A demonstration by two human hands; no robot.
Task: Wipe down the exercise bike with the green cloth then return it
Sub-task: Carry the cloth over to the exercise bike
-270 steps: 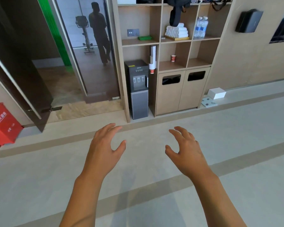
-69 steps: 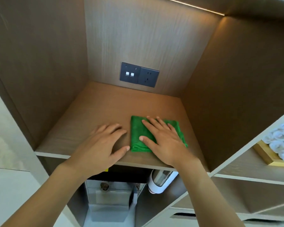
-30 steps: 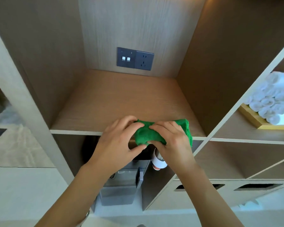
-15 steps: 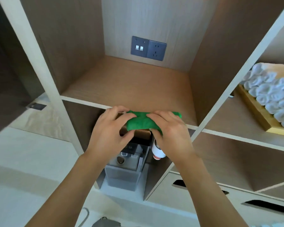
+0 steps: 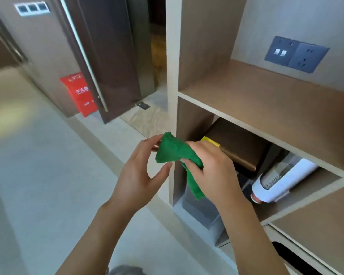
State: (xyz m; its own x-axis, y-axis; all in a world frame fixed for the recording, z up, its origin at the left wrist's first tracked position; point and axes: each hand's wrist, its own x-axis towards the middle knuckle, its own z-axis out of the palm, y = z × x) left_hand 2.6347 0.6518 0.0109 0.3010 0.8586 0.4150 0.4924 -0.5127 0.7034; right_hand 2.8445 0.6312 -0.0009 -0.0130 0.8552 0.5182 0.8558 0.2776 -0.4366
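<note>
Before the shelf (image 5: 266,108), at centre frame, the right hand (image 5: 213,171) clamps the green cloth (image 5: 175,153), bunched in curled fingers; at its 9 o'clock, the left hand (image 5: 141,175) pinches the cloth's upper edge.

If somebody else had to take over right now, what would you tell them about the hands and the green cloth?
Right hand: grips the green cloth, which is bunched up with one end hanging below the fist.
Left hand: fingers curled at the cloth's upper left edge; whether it really pinches the cloth is hard to tell.
Where things are: the cloth is off its shelf, held in front of the shelving unit. The exercise bike is not in view.
Done: cloth picked up.
Left: carry it to the bike, wipe the bike down, then put the cloth back on the shelf below the wall socket.
</note>
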